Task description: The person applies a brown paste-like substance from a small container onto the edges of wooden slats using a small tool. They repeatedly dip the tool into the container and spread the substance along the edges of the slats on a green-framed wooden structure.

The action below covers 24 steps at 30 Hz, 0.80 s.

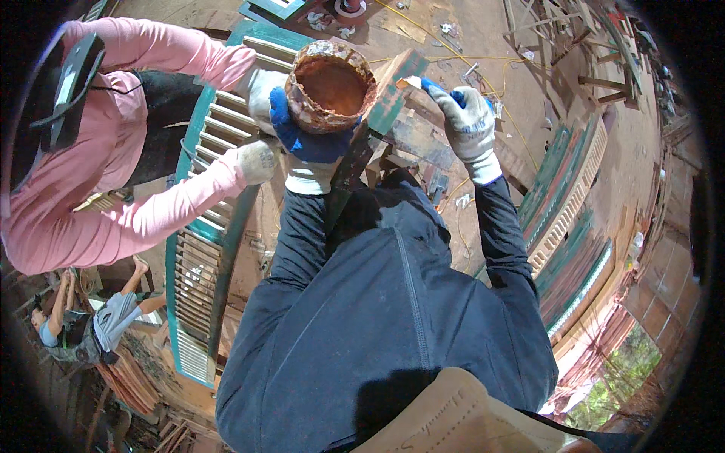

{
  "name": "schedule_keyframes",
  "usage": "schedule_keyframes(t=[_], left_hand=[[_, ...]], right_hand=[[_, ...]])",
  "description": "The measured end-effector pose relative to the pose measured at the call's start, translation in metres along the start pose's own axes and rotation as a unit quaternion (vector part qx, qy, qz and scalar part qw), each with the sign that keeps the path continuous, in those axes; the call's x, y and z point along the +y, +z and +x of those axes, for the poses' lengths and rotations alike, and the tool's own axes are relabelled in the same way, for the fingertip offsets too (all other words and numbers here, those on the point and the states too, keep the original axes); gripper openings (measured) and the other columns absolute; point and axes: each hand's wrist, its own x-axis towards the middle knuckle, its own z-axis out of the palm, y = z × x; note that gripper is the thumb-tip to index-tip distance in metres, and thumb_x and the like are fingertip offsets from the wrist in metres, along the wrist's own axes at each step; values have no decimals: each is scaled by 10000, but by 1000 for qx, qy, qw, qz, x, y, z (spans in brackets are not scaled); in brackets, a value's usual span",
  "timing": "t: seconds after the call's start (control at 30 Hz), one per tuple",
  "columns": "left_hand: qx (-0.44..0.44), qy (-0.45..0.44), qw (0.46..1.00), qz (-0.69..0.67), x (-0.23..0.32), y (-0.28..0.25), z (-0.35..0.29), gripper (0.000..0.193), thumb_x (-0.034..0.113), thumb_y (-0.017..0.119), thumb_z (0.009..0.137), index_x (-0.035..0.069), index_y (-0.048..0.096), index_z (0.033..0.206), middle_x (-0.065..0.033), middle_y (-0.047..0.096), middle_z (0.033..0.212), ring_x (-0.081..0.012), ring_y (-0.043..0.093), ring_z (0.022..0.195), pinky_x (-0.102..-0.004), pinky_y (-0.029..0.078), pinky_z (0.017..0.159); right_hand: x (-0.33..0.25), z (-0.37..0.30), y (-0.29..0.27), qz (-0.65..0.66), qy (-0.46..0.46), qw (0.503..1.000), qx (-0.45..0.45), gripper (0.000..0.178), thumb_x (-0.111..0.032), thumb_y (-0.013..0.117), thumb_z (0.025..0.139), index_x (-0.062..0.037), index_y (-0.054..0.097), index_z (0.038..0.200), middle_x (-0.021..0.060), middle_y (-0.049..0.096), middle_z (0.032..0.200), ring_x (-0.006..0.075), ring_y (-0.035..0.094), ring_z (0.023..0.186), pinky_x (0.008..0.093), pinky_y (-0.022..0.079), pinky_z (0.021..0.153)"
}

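My left hand (308, 151), in a white and blue work glove, holds a round, crusted brown pot (303, 112) from below and its near side. Brown material lies inside, and the pot's mouth faces up. Right of the pot, my right hand (470, 128), gloved alike, is raised with its fingers closed on a small flat piece with a pale, brown-stained tip (411, 81); its exact kind is unclear. That tip is apart from the pot. Below it, a green-painted wooden piece (387, 113) points away from me.
At left, a co-worker in pink sleeves (162, 215) has gloved hands close to my left hand, over a green-edged slatted panel (198, 291). Several slatted panels (566, 196) lie at right. A yellow cord (442, 44) crosses the floor. Another person (106, 321) is at lower left.
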Motion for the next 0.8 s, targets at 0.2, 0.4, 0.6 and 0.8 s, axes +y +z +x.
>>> schedule_keyframes(t=[0.2, 0.4, 0.6, 0.8], left_hand=[[-1, -4, 998, 58, -1, -9, 3, 760, 687, 507, 876, 230, 402, 1474, -75, 384, 1513, -329, 389, 1378, -589, 400, 1077], [-6, 31, 990, 137, -5, -2, 1, 769, 693, 505, 875, 221, 403, 1474, -78, 393, 1508, -331, 395, 1374, -594, 405, 1071], [-1, -13, 1000, -5, -5, -9, 14, 751, 683, 520, 872, 224, 430, 1460, -71, 413, 1497, -335, 401, 1371, -599, 418, 1055], [16, -25, 999, -17, -6, -16, 20, 737, 678, 528, 872, 231, 442, 1451, -60, 410, 1499, -327, 412, 1361, -591, 420, 1056]], right_hand=[[-2, -4, 0, 8, -28, 999, -31, 480, -43, 673, 738, -285, 681, 1152, 24, 548, 819, 215, 586, 737, 367, 463, 596], [-1, 8, -5, -28, 16, 998, -45, 564, -26, 653, 746, -320, 643, 1227, 21, 550, 857, 219, 583, 767, 378, 478, 630], [1, -6, -6, -28, 10, 997, -72, 542, -58, 650, 770, -320, 644, 1245, 27, 551, 850, 227, 582, 762, 381, 473, 624], [-1, 6, 0, -26, 20, 997, -70, 428, -75, 661, 792, -296, 677, 1157, 31, 558, 824, 227, 589, 753, 376, 479, 621]])
